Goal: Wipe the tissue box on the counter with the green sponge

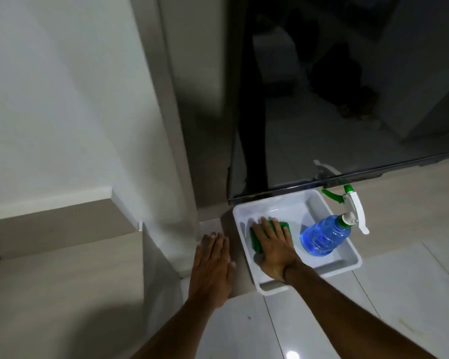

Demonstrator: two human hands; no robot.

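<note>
The green sponge [285, 226] lies in a white plastic tray [347, 265] on the floor. My right hand [272, 247] rests flat on top of the sponge, fingers spread, covering most of it; only green edges show at the left and far right of the fingers. My left hand [213, 268] is flat and open beside the tray's left edge, palm down, holding nothing. No tissue box or counter is in view.
A blue spray bottle [324, 234] with a white and green trigger head stands in the tray's right half. A dark glass door [347, 99] rises right behind the tray. A white wall corner [166, 229] stands left of it. Glossy white floor tiles [373, 307] lie in front.
</note>
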